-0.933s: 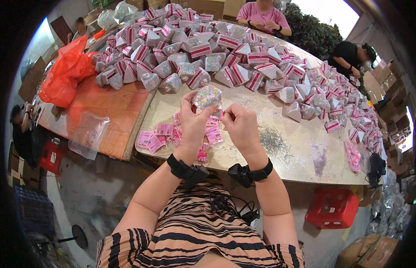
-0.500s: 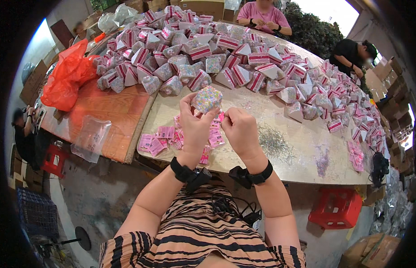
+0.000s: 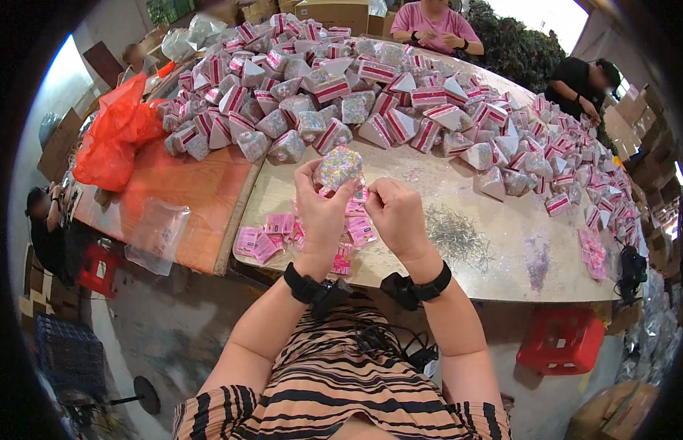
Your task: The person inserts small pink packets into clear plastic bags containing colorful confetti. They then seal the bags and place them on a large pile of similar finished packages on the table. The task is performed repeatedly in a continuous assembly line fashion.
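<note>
While the left hand [image 3: 322, 211] is holding a speckled piece [image 3: 338, 166], the right hand [image 3: 396, 213] is pinching nearby, any contents hidden.

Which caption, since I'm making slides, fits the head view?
Left hand holds a speckled piece near pink cards, right hand curled beside it.

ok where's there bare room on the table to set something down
Mostly bare: the orange-brown board between red bag, clear bag and pale tabletop; also the tabletop between silvery strands and purple specks. Crowded: the back, under heaped wedges, and both sides of the left hand, where pink cards lie.
</note>
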A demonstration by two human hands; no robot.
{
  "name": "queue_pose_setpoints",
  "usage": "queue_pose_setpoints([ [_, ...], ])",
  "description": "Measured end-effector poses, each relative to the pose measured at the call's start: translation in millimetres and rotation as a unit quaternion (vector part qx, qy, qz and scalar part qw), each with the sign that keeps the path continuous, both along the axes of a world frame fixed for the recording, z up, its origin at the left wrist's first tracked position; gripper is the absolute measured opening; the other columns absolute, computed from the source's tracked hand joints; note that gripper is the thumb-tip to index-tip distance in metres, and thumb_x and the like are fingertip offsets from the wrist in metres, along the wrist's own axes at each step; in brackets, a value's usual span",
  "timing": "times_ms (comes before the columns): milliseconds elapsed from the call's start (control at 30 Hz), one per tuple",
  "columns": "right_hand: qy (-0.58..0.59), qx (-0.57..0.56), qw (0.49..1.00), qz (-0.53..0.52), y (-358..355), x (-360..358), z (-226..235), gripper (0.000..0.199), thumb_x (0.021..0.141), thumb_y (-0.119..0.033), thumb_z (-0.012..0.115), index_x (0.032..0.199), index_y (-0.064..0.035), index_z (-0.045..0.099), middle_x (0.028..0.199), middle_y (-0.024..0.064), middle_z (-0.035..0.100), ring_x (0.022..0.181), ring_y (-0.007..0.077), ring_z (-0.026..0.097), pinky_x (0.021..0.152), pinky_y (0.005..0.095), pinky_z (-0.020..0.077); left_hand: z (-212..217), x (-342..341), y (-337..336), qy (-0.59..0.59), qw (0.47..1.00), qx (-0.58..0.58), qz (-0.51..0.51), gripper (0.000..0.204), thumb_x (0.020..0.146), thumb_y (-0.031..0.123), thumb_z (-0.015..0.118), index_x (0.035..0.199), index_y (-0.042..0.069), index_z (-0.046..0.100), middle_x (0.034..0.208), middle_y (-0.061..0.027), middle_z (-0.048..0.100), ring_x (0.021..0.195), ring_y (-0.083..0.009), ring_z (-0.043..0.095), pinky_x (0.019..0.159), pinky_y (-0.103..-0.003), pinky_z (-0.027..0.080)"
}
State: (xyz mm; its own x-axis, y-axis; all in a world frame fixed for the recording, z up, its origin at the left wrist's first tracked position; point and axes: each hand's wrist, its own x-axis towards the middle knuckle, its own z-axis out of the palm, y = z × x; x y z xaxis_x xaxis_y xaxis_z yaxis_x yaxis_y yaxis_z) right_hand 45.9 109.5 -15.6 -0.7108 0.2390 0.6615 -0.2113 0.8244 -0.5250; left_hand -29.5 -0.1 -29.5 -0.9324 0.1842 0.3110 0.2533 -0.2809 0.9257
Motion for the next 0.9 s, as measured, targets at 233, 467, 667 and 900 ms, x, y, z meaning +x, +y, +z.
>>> queue_pose_setpoints([
  [233,0.017,0.040,0.999,-0.020,-10,-4,2,0.009,0.075,-0.004,0.062,0.077,-0.0019,0.054,0.075,0.0156,0.057,0.068,0.0353,0.059,0.060,0.0428,0.0483,10,3,-4,0.017,1.000,0.019,0.014,0.057,0.074,0.000,0.076,0.120,-0.002,0.042,0.113,-0.0118,0.051,0.099,-0.0170,0.055,0.084,-0.030,0.049],
  [467,0.008,0.063,0.998,-0.024,-15,-10,-1,0.010,0.076,-0.007,0.062,0.079,-0.0015,0.053,0.073,0.0157,0.056,0.068,0.0352,0.059,0.061,0.0429,0.0485,7,-6,-13,0.076,0.996,-0.033,0.021,0.053,0.078,0.000,0.073,0.121,-0.002,0.041,0.112,-0.0103,0.051,0.099,-0.0153,0.053,0.084,-0.026,0.046],
  [667,0.011,0.063,0.998,-0.016,-22,-15,1,0.009,0.075,-0.006,0.061,0.080,-0.0018,0.054,0.073,0.0153,0.056,0.067,0.0351,0.058,0.061,0.0430,0.0475,8,-12,-21,-0.028,0.999,0.015,-0.021,0.052,0.079,0.000,0.072,0.121,-0.002,0.041,0.111,-0.0100,0.053,0.098,-0.0143,0.055,0.085,-0.026,0.045],
  [900,0.013,0.127,0.991,-0.034,-30,-15,3,0.013,0.074,-0.008,0.063,0.083,-0.0026,0.056,0.077,0.0128,0.055,0.069,0.0319,0.059,0.062,0.0402,0.0495,5,-15,-26,-0.025,0.998,0.059,-0.024,0.055,0.078,0.000,0.074,0.120,-0.002,0.040,0.113,-0.0100,0.048,0.100,-0.0148,0.052,0.083,-0.027,0.048],
])
